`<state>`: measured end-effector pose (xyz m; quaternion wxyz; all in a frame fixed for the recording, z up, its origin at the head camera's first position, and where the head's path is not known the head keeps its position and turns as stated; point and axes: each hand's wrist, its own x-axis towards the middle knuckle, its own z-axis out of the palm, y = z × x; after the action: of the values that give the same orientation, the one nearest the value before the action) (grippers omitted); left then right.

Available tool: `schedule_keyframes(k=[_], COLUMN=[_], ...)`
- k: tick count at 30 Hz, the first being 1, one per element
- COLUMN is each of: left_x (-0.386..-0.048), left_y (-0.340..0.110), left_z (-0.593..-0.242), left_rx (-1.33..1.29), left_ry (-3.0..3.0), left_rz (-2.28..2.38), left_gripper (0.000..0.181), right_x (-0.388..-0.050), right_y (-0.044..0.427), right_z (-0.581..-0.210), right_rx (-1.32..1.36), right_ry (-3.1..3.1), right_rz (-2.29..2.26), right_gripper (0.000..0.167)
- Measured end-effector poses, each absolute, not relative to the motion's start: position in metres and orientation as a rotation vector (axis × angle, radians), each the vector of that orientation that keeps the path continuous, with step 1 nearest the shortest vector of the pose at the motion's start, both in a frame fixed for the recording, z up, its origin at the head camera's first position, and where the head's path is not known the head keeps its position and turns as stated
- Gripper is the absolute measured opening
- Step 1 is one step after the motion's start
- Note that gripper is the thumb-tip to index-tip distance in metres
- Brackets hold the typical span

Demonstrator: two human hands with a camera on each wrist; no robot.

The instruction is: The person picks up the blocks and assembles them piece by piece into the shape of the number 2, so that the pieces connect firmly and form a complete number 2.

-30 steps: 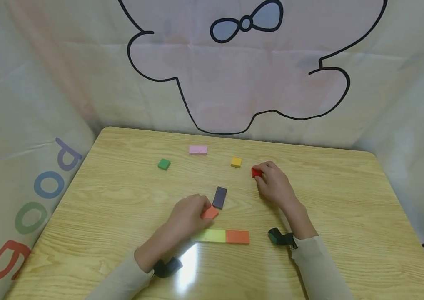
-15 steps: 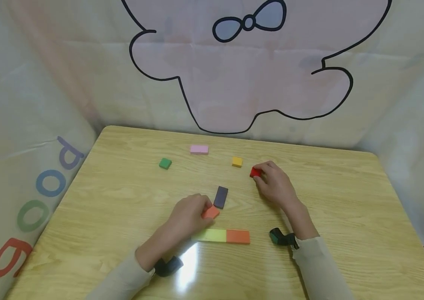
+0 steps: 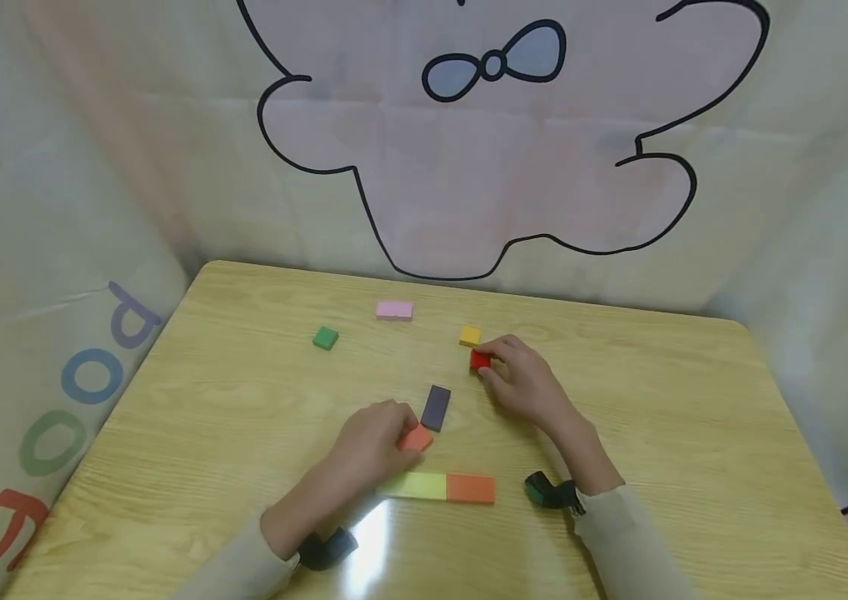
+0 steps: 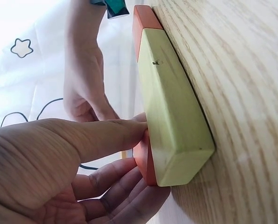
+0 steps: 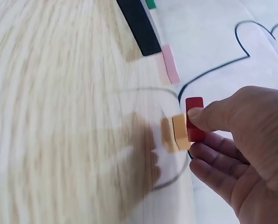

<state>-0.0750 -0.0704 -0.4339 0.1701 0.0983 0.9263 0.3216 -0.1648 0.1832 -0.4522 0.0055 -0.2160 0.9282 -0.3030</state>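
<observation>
Pinching the red block [image 3: 480, 360], the right hand [image 3: 525, 382] is near the yellow block [image 3: 470, 336]; the left hand [image 3: 373, 440] pinches an orange block [image 3: 416, 438] beside the dark block [image 3: 436, 408].

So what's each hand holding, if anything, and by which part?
Right hand: the red block, by its near and far sides. Left hand: the orange block beside the dark block, by its left part in head view.

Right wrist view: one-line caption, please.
The right hand pinches a red block near the yellow block on the table.
</observation>
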Motion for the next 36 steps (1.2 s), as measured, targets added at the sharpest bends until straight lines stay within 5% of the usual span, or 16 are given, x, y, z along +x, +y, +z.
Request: schedule_keyframes(k=[36], left_x=[-0.074], left_y=[-0.073], left_z=[-0.435], left_rx=[0.322], left_ry=[2.658], left_rz=[0.901], left_gripper=[0.025], right_x=[-0.175], right_y=[0.141], right_z=[-0.450], right_rx=[-0.969], right_ry=[2.714], right_rz=[-0.757], right_gripper=[0.027])
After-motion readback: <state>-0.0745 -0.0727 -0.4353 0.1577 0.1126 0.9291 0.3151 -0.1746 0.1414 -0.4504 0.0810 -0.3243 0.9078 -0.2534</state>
